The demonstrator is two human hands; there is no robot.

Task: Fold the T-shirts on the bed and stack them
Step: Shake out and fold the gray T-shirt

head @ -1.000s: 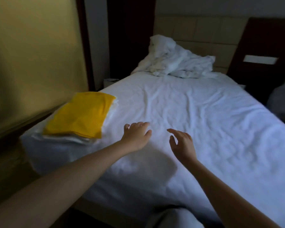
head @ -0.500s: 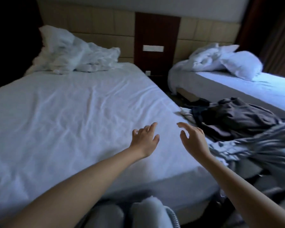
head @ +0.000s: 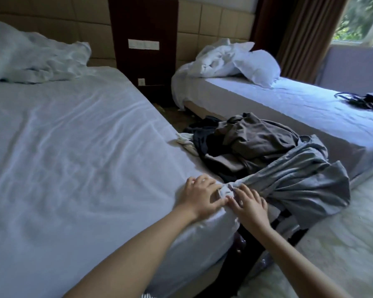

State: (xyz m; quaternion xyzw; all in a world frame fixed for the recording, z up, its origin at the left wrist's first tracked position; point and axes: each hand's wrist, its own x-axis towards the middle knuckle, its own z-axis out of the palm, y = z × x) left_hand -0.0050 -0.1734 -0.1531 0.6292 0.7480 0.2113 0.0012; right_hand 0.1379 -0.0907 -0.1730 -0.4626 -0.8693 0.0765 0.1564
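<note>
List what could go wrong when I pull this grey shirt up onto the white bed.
1. The crumpled grey T-shirt lies against the crumpled brown garment; pulling may drag that along or tip it to the floor.
2. The left grip and right grip touch only its bunched end, so it may slip into the gap beside the white-sheeted bed.
3. It looks twisted, so it may arrive tangled.
</note>
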